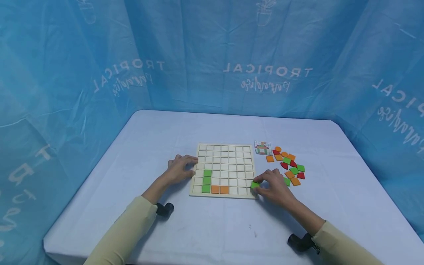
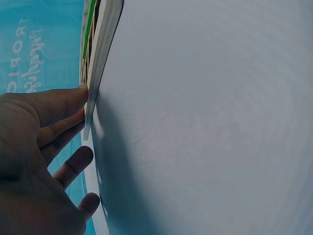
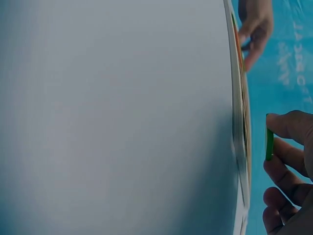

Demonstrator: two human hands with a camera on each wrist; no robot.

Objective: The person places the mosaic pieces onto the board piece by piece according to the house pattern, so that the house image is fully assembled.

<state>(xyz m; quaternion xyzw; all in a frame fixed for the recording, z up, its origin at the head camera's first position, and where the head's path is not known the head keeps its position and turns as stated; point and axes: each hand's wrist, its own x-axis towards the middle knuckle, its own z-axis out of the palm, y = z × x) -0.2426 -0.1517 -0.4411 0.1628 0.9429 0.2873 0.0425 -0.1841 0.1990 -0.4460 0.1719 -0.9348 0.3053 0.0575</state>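
Note:
A pale wooden grid board lies flat on the table. Green square tiles stand in a column of three near its left side, with two orange square tiles along the bottom row. My left hand rests at the board's left edge, thumb and fingers touching it; in the left wrist view the thumb meets the rim. Over the lower right corner of the board, my right hand pinches a green square tile. The right wrist view shows this tile edge-on between thumb and fingers, raised off the board.
Right of the board lie loose orange, green and red tiles, some square, some round or curved. A small pattern card sits by the board's upper right corner. A white cloth covers the table; blue printed curtains surround it.

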